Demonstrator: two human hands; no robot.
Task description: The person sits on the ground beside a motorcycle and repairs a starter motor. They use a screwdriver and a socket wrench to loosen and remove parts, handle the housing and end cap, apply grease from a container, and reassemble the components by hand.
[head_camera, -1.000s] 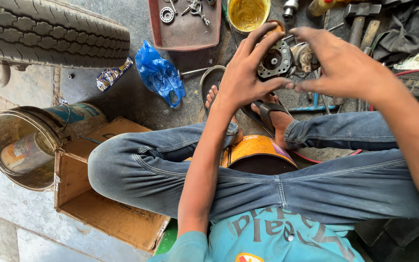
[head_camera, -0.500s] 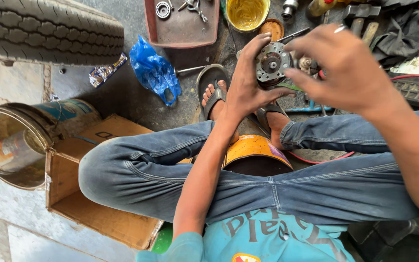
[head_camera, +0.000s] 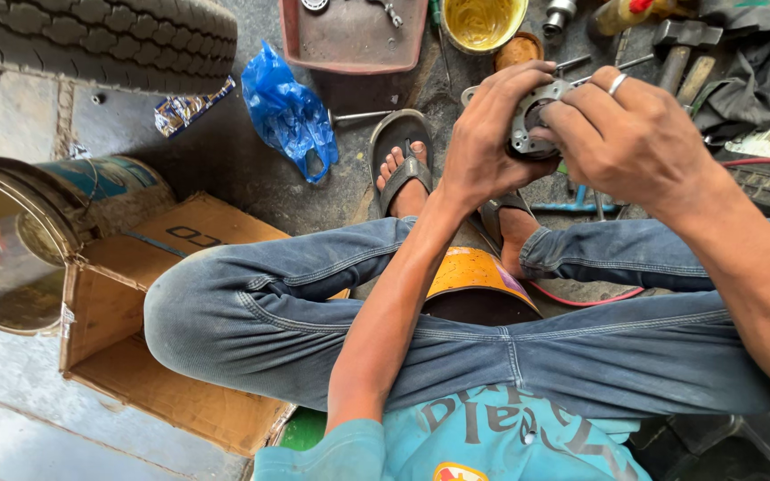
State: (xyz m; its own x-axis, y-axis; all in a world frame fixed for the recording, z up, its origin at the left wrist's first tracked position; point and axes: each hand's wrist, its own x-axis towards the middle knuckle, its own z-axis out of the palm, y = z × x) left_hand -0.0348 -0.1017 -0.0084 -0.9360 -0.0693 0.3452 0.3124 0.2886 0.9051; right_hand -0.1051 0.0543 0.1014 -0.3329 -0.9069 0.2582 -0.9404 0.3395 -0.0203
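I sit with knees bent in blue jeans, feet in dark sandals [head_camera: 400,142] on the ground. Both hands hold a round grey metal machine part [head_camera: 528,134] out above my feet. My left hand [head_camera: 487,138] cups its left side with fingers curled over the top. My right hand [head_camera: 630,134], a ring on one finger, grips its right side, thumb pressed on the face. Most of the part is hidden by my fingers.
A tyre [head_camera: 91,40] lies at top left, a blue plastic bag [head_camera: 287,111] and a red tray [head_camera: 354,36] beyond my feet. A yellow tub [head_camera: 483,22], hammer [head_camera: 683,40] and rags lie at top right. A metal bucket [head_camera: 37,240] and cardboard box [head_camera: 149,356] stand at left.
The part has turned in my hands and my fingers now cover more of it. My right hand has shifted over its face. The view has moved slightly.
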